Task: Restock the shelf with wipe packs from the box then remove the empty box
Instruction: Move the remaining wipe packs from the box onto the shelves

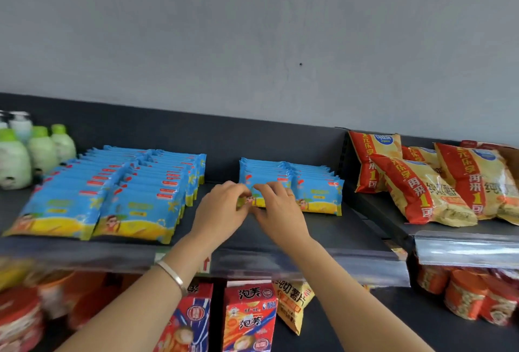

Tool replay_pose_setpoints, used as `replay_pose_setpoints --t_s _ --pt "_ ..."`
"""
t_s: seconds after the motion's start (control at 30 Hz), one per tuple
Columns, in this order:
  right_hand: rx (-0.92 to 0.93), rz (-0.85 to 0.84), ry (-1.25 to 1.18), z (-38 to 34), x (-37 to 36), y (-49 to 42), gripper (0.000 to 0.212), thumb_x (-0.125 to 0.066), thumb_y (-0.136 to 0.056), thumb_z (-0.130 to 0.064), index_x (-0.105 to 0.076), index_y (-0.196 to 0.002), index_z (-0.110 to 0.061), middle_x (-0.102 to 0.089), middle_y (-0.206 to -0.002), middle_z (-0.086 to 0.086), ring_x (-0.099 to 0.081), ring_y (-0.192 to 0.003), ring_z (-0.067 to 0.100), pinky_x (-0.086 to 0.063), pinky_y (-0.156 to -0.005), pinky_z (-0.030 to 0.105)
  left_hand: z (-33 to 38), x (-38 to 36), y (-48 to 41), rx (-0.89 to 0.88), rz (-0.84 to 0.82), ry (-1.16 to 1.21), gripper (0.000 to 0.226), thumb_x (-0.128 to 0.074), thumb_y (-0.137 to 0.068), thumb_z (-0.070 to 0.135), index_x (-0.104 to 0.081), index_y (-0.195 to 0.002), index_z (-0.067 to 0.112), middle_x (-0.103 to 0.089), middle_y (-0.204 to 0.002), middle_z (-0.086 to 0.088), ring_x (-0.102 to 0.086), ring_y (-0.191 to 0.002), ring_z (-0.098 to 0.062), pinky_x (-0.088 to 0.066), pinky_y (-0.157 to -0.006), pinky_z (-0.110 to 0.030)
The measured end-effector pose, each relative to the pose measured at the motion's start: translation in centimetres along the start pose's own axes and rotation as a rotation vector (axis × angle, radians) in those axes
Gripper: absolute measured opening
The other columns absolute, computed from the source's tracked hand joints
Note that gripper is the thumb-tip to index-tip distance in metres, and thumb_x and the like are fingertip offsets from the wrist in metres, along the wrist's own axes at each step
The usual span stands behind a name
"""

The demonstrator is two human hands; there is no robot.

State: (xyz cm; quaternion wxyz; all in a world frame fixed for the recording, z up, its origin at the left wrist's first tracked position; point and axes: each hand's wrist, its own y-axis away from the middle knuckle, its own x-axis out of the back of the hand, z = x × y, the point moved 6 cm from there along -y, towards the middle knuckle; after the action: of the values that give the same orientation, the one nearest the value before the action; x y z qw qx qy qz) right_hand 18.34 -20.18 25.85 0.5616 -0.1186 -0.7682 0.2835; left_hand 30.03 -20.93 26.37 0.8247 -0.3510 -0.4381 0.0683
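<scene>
Green bottles point(42, 152) stood at the left end of the shelf point(323, 233). Next lay two long rows of blue wipe packs point(112, 197), close to the front edge. Then came a bare strip. There the left hand point(222, 211) and right hand point(278, 208) both pinched the front pack point(256, 199) of a short stack point(320, 197), with open room in front. Bags point(421, 191) at the right showed a big "1". A snack box point(250, 320) below said "NBA".

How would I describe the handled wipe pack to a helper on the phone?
On the upper shelf, between the large block of blue packs at left and the chip bags at right, stands a small two-column group. The pack is the front one of its left column, the only one pinched by left hand and right hand.
</scene>
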Motion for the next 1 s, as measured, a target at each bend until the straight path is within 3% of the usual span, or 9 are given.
replay_pose_setpoints --t_s 0.2,0.37,0.53,0.67,0.77,0.83,1.0 --pt "0.125 -0.042 -0.133 -6.6 -1.5 1.6 0.05 -0.054 -0.093 -0.033 -0.041 -0.139 -0.019 -0.044 -0.135 0.004 -0.041 -0.124 0.028 -0.037 -0.102 0.034 -3.1 6.3 5.9 0.085 0.004 -0.214 0.027 -0.056 -0.091 0.03 -0.058 -0.117 0.023 -0.058 -0.118 0.007 -0.051 -0.112 -0.014 -0.043 -0.088 -0.029" --pt "0.191 -0.081 -0.23 -11.9 -2.6 2.3 0.05 -0.055 -0.093 -0.034 -0.041 -0.139 -0.019 -0.045 -0.134 0.003 -0.039 -0.124 0.027 -0.044 -0.096 0.036 -6.9 10.8 9.3 0.183 -0.028 -0.336 0.028 -0.055 -0.092 0.031 -0.057 -0.118 0.022 -0.056 -0.121 0.007 -0.047 -0.117 -0.015 -0.04 -0.092 -0.029" --pt "0.155 -0.135 -0.219 -14.0 -3.8 0.8 0.057 -0.055 -0.093 -0.038 -0.034 -0.143 -0.022 -0.037 -0.141 0.003 -0.035 -0.127 0.028 -0.041 -0.099 0.037 -10.3 13.0 10.2 0.233 -0.055 -0.353 0.032 -0.055 -0.092 0.033 -0.054 -0.122 0.025 -0.054 -0.124 0.007 -0.047 -0.116 -0.014 -0.042 -0.09 -0.028" --pt "-0.048 -0.239 -0.341 -13.9 -5.9 -1.4 0.067 -0.059 -0.089 -0.042 -0.028 -0.145 -0.022 -0.034 -0.143 0.006 -0.039 -0.127 0.026 -0.044 -0.099 0.039 -12.9 13.5 8.9 0.204 -0.091 -0.359 0.046 -0.056 -0.09 0.035 -0.044 -0.134 0.026 -0.046 -0.135 0.006 -0.043 -0.125 -0.015 -0.04 -0.095 -0.029" --pt "-0.217 -0.248 -0.599 -13.8 -6.7 -2.6 0.046 -0.057 -0.09 -0.036 -0.042 -0.132 -0.024 -0.049 -0.129 0.002 -0.051 -0.116 0.02 -0.048 -0.092 0.033 -14.8 13.1 7.3 0.15 -0.165 -0.346 0.06 -0.057 -0.089 0.041 -0.034 -0.143 0.025 -0.039 -0.144 0.006 -0.036 -0.132 -0.015 -0.034 -0.103 -0.031" --pt "-0.316 -0.218 -0.694 -13.5 -6.9 -2.9 0.045 -0.051 -0.096 -0.033 -0.04 -0.137 -0.019 -0.049 -0.123 0.002 -0.048 -0.123 0.022 -0.044 -0.091 0.029 -15.9 12.9 6.3 0.111 -0.19 -0.349 0.065 -0.056 -0.088 0.045 -0.031 -0.144 0.025 -0.037 -0.145 0.006 -0.034 -0.134 -0.015 -0.031 -0.105 -0.033" --pt "-0.519 -0.164 -0.768 -12.0 -8.1 -3.5 0.054 -0.043 -0.1 -0.031 -0.026 -0.148 -0.015 -0.044 -0.143 0.008 -0.045 -0.128 0.021 -0.039 -0.088 0.028 -17.5 11.9 3.7 0.023 -0.21 -0.318 0.062 -0.049 -0.09 0.051 -0.031 -0.144 0.026 -0.035 -0.146 0.007 -0.031 -0.136 -0.015 -0.024 -0.11 -0.035"
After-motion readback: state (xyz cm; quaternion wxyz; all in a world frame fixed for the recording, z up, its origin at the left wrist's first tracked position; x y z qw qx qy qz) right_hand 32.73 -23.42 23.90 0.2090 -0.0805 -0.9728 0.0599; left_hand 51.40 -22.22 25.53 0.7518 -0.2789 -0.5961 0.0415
